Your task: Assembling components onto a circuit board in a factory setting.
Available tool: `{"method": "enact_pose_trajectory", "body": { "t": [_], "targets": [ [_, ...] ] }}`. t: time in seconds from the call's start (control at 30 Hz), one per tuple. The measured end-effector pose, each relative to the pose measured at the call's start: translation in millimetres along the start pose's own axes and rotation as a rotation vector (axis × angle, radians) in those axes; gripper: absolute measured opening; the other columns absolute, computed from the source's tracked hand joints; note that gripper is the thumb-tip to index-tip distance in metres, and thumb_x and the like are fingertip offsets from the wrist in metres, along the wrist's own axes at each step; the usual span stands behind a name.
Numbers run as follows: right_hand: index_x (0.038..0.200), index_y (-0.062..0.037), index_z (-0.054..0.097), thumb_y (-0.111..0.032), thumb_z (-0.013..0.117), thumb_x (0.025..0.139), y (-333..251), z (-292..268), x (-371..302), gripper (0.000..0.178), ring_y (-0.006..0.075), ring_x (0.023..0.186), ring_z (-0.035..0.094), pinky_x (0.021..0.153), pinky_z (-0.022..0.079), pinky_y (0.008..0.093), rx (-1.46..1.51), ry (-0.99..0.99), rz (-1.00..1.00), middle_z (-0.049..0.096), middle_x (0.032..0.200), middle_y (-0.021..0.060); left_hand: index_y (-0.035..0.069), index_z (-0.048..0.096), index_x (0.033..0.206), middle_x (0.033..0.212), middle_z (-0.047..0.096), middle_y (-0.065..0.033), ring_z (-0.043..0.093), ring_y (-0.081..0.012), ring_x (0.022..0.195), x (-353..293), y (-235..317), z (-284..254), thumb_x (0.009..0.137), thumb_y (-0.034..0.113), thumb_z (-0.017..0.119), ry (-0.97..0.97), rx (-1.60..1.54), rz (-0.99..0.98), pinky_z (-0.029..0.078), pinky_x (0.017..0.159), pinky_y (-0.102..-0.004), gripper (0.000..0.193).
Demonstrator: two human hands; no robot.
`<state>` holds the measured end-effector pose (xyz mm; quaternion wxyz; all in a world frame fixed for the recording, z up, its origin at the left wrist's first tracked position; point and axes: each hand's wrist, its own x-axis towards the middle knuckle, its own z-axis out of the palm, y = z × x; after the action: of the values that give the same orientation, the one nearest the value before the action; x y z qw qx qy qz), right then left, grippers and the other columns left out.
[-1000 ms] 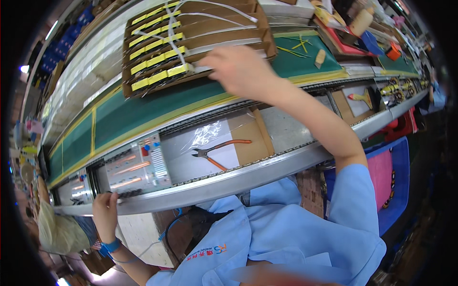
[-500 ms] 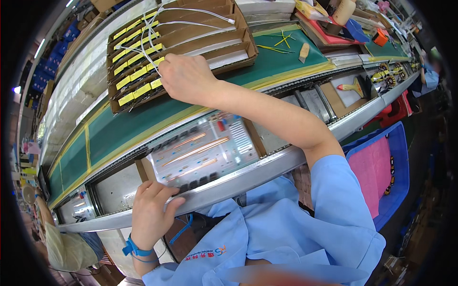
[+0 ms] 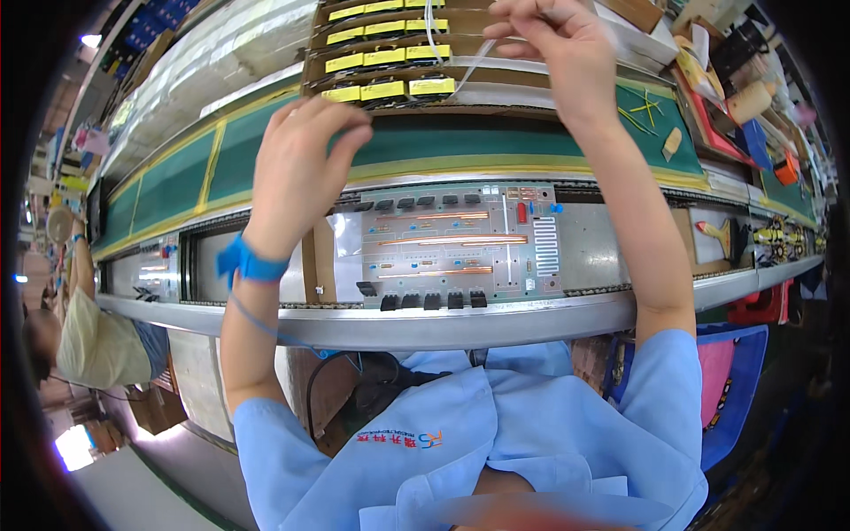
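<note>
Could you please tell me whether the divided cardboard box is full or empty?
The divided cardboard box is partly filled: yellow-topped parts line its left side, but none show toward its right.

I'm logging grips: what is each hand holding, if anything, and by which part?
The left hand holds nothing. The right hand is close to a white cable, but whether it grips it, and where, cannot be told.

Beyond grey rectangular circuit board (image 3: 425,252): brown cardboard divided tray (image 3: 469,25) — top cropped, part hidden by bare right hand (image 3: 571,62).
</note>
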<state>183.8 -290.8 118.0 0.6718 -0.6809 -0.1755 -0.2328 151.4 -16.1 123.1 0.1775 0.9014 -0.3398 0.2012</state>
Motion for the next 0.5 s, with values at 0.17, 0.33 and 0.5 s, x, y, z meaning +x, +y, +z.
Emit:
{"method": "enact_pose_trajectory", "body": {
  "t": [0.17,0.33,0.5],
  "targets": [
    [0.121,-0.0085,0.059,-0.009,0.064,0.088,3.7,-0.1,-13.6,0.034,0.0092,0.084,0.063,0.065,0.051,0.022,-0.183,-0.137,0.177,0.066,0.105,0.0032,0.008,0.066,0.087,0.089,0.065,-0.0064,0.06,-0.027,0.084,35.2,-26.4,37.8,0.082,0.017,0.067,0.123,0.151,0.099,0.043,0.08,-0.0377,0.01],
    [0.11,-0.0165,0.065,-0.021,0.068,0.081,15.9,14.7,-32.3,0.029,0.0208,0.071,0.064,0.066,0.052,0.0349,-0.78,-0.202,0.081,0.063,0.091,0.0038,0.01,0.064,0.086,0.08,0.065,-0.0059,0.062,-0.0247,0.077,41.3,-13.6,45.5,0.081,0.023,0.069,0.103,0.388,0.099,0.043,0.078,-0.0375,0.015],
    [0.096,-0.013,0.068,-0.022,0.065,0.082,39.6,47.9,-22.7,0.017,0.0265,0.08,0.063,0.067,0.051,0.0379,-1.013,-0.301,-0.487,0.063,0.086,0.0048,0.007,0.055,0.084,0.063,0.064,-0.0107,0.064,-0.0278,0.065,54.0,-10.4,54.7,0.077,0.03,0.072,0.057,0.617,0.128,0.043,0.076,-0.0397,0.029]
  ]
}}
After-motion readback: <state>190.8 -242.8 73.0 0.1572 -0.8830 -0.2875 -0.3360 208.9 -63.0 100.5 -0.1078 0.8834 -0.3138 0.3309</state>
